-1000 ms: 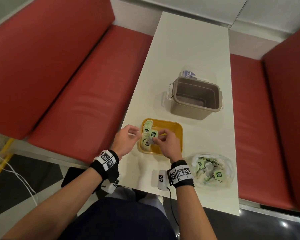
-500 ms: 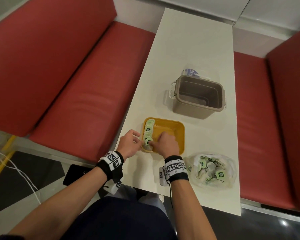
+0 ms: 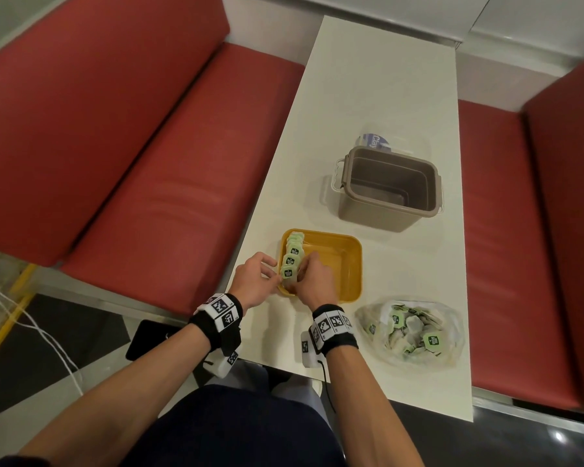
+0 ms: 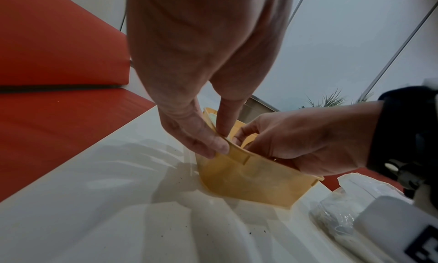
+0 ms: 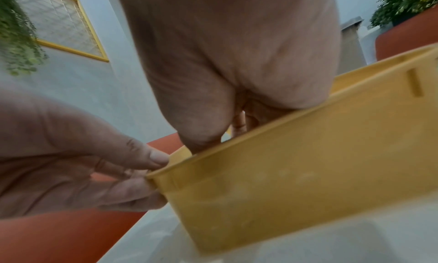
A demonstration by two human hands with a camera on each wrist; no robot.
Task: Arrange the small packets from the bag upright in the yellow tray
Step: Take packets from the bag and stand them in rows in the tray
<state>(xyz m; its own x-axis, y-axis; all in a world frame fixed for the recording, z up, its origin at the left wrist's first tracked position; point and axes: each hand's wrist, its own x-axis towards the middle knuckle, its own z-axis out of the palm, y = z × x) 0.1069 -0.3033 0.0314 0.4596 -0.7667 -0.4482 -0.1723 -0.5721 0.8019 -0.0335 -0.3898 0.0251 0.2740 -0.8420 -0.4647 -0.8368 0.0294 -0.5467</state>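
Observation:
The yellow tray sits near the table's front left edge. Several green-labelled packets stand upright in a row along its left wall. My left hand pinches the tray's near-left corner rim, thumb inside and fingers outside. My right hand reaches into the tray from the near side, fingers curled around the nearest packet at the row's front end. In the right wrist view the tray wall hides those fingertips. The clear bag of loose packets lies right of the tray.
An open grey-brown bin stands beyond the tray, with a blue-and-white pouch behind it. Red bench seats flank the white table. A dark phone lies off the table's left edge.
My right hand has lowered a packet from above the tray into the near end of the row. My left hand has closed in on the tray's corner.

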